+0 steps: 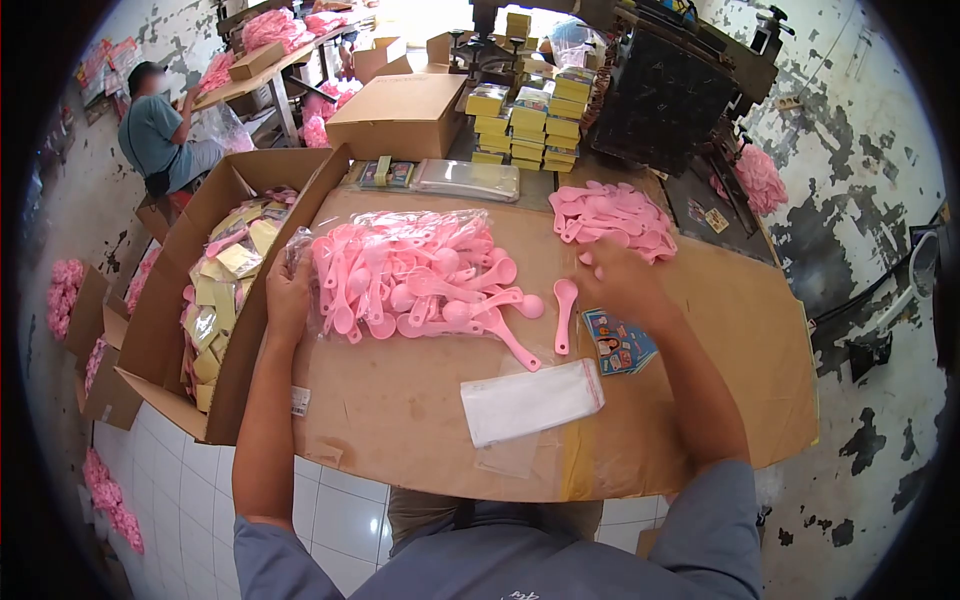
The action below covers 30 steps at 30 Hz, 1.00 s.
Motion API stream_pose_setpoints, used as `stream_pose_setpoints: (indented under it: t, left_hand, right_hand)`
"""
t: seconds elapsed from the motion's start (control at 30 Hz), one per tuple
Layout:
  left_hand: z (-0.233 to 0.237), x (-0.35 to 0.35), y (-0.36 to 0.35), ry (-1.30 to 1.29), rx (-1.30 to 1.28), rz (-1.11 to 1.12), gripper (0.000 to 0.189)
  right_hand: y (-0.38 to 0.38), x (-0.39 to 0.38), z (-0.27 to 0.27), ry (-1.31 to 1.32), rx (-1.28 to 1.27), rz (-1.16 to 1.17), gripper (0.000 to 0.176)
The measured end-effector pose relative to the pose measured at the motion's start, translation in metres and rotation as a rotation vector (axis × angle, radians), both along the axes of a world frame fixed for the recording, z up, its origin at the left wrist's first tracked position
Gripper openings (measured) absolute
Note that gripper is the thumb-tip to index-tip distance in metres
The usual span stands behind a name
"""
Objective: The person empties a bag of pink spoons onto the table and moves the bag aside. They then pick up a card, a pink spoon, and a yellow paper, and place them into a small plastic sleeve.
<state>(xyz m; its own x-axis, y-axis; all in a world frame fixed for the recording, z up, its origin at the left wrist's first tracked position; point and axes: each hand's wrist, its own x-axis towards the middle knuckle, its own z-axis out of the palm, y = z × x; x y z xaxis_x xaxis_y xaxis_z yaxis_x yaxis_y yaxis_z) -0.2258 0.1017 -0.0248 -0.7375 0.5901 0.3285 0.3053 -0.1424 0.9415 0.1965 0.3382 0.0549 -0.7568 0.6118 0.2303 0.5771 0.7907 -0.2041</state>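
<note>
Head view | left hand (289,283): grip pinching clear bag (400,275) | right hand (622,280): beside spoon pile (608,212), grip state cannot tell

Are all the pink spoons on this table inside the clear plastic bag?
No, a loose pile lies by the right hand, and a single spoon lies on its own outside the clear bag.

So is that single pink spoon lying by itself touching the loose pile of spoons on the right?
Apart. The head view shows brown cardboard between the bowl of the single spoon and the loose pile.
</note>
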Motion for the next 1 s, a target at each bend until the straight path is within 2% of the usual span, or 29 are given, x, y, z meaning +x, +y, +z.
stream_pose_setpoints:
  t: [0.07, 0.17, 0.27, 0.37, 0.47, 0.67, 0.77, 0.87, 0.9, 0.93, 1.0]
  left_hand:
    - [0.006, 0.004, -0.002, 0.004, -0.029, 0.005, 0.03]
    - [0.004, 0.003, -0.001, 0.007, -0.021, 0.012, 0.03]
    - [0.006, 0.006, -0.001, -0.019, 0.002, -0.006, 0.03]
    - [0.007, 0.006, -0.002, -0.002, -0.023, 0.013, 0.031]
    - [0.007, 0.004, -0.004, 0.06, -0.065, 0.032, 0.032]
    - [0.002, 0.001, -0.001, 0.034, -0.034, 0.019, 0.032]
    - [0.011, 0.007, -0.005, 0.053, -0.059, 0.026, 0.032]
    - [0.011, 0.008, -0.004, 0.062, -0.063, 0.03, 0.031]
    - [0.011, 0.007, -0.004, 0.056, -0.055, 0.025, 0.03]
    - [0.01, 0.006, -0.003, 0.049, -0.047, 0.021, 0.03]
    - [0.007, 0.005, -0.003, 0.017, -0.034, 0.009, 0.029]
  right_hand:
    - [-0.027, -0.009, 0.004, -0.156, -0.337, -0.021, 0.045]
    - [-0.015, -0.018, -0.016, -0.027, -0.304, 0.072, 0.047]
    - [-0.021, -0.042, -0.009, 0.173, -0.353, 0.122, 0.047]
    - [-0.023, -0.068, -0.011, 0.142, -0.258, 0.289, 0.047]
    - [-0.023, -0.085, -0.014, 0.086, -0.329, 0.248, 0.039]
    - [-0.006, -0.087, -0.024, 0.091, -0.156, 0.315, 0.025]
    - [0.006, -0.078, -0.017, 0.106, -0.218, 0.345, 0.021]
    - [0.021, -0.057, 0.011, 0.081, -0.334, 0.319, 0.018]
    - [0.027, -0.047, 0.021, 0.077, -0.302, 0.23, 0.016]
    - [0.034, -0.036, 0.03, 0.073, -0.27, 0.141, 0.015]
    - [0.064, -0.013, 0.031, 0.165, 0.005, 0.078, 0.021]
